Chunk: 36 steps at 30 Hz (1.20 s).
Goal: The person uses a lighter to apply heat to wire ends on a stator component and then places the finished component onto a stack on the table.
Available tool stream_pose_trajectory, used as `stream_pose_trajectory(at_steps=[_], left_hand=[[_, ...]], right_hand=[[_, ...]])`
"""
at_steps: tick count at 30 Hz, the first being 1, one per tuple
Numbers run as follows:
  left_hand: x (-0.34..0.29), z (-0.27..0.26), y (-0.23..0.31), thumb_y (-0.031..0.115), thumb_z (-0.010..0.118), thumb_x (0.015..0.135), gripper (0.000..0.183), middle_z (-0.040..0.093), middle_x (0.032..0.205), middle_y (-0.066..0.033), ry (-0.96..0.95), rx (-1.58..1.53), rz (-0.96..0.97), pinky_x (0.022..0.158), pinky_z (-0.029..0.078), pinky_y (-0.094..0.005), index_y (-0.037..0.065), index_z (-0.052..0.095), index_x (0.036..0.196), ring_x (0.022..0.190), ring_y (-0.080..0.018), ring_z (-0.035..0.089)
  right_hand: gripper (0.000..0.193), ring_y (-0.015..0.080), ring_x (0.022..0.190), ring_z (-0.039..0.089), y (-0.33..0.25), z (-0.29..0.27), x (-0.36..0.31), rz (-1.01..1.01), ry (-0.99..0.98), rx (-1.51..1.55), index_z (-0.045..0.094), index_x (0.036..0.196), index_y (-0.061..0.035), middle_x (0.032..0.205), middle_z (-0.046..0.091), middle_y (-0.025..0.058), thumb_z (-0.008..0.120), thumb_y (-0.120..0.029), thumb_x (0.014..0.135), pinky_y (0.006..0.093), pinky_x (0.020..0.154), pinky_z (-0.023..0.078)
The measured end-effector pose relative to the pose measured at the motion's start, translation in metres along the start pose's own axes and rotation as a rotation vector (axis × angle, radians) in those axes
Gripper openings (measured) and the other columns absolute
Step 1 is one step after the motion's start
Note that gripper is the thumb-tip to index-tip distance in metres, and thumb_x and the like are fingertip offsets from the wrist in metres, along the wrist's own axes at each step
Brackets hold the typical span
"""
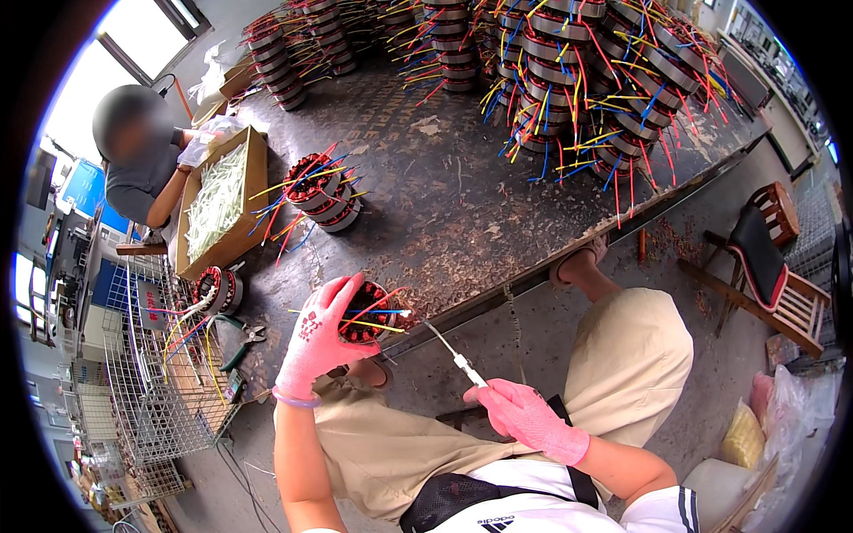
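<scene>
My left hand (318, 338), in a pink glove, grips a motor stator (366, 330) at the table's near edge. Red, blue and yellow leads stick out of the stator to the right, and the glove hides part of its ring. In its pink glove, my right hand (531, 419) is closed around a slim tool (466, 366) with a white handle and thin shaft. The shaft points up and left toward the stator's leads, with a gap between them. Left of my left hand lie green-handled pliers (238, 353) and another stator (218, 290) with white sleeving on its winding.
The worn dark table (426, 195) carries tall stacks of wired stators (555, 80) at the back and a short stack (324, 197) nearer me. A wooden box (255, 178) holds pale sleeves. A co-worker (138, 169) sits far left. A wire rack (147, 382) and wooden chair (769, 266) flank me.
</scene>
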<state>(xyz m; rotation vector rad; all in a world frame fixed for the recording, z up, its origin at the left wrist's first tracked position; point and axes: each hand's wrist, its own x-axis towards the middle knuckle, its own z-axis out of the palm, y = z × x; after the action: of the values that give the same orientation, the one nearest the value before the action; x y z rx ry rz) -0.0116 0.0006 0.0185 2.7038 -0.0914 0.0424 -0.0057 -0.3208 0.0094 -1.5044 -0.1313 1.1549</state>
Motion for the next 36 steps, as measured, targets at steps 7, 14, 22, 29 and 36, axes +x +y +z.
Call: stream_pose_trajectory(at_steps=[7,14,22,29,36], left_hand=[[0.001,0.002,-0.001,0.021,0.088,0.051,0.102,0.050,0.135,-0.0183,0.001,-0.004,0.003,0.106,0.040,-0.0437,0.005,0.044,0.142,0.124,-0.0379,0.049],[0.000,0.001,0.000,0.021,0.088,0.051,0.102,0.050,0.136,-0.0184,0.000,-0.008,-0.004,0.106,0.039,-0.0438,0.006,0.044,0.143,0.125,-0.0382,0.049],[0.002,0.004,-0.001,0.022,0.088,0.050,0.099,0.054,0.130,-0.0177,0.047,-0.029,0.001,0.103,0.043,-0.0432,0.004,0.048,0.138,0.120,-0.0374,0.053],[-0.004,-0.022,0.017,0.029,0.089,0.049,0.097,0.057,0.124,-0.0163,0.065,-0.284,0.034,0.102,0.044,-0.0396,-0.001,0.051,0.133,0.116,-0.0325,0.057],[-0.011,-0.040,0.032,0.057,0.088,0.049,0.107,0.060,0.116,-0.0159,0.104,-0.441,0.083,0.096,0.046,-0.0394,-0.002,0.053,0.131,0.108,-0.0317,0.061]], right_hand=[[0.033,0.0056,0.052,0.039,0.005,0.003,0.001,-0.064,0.022,0.040,0.065,0.113,-0.0023,0.059,0.045,-0.0027,0.048,-0.028,0.102,0.0240,0.049,0.030],[0.029,0.0093,0.056,0.046,0.004,0.002,0.000,-0.002,0.015,0.030,0.064,0.109,-0.0036,0.066,0.048,0.0021,0.047,-0.026,0.101,0.0276,0.052,0.038],[0.032,0.0052,0.053,0.039,-0.003,-0.002,-0.005,0.038,0.070,0.176,0.065,0.112,0.0005,0.059,0.045,-0.0034,0.049,-0.026,0.102,0.0235,0.049,0.029],[0.032,0.0045,0.053,0.039,-0.012,-0.023,-0.022,-0.097,0.190,0.236,0.063,0.113,0.0030,0.060,0.047,-0.0031,0.047,-0.022,0.102,0.0226,0.048,0.028],[0.035,0.0043,0.053,0.038,-0.020,-0.037,-0.038,-0.136,0.271,0.199,0.061,0.116,0.0038,0.059,0.046,-0.0044,0.048,-0.026,0.103,0.0215,0.049,0.027]])
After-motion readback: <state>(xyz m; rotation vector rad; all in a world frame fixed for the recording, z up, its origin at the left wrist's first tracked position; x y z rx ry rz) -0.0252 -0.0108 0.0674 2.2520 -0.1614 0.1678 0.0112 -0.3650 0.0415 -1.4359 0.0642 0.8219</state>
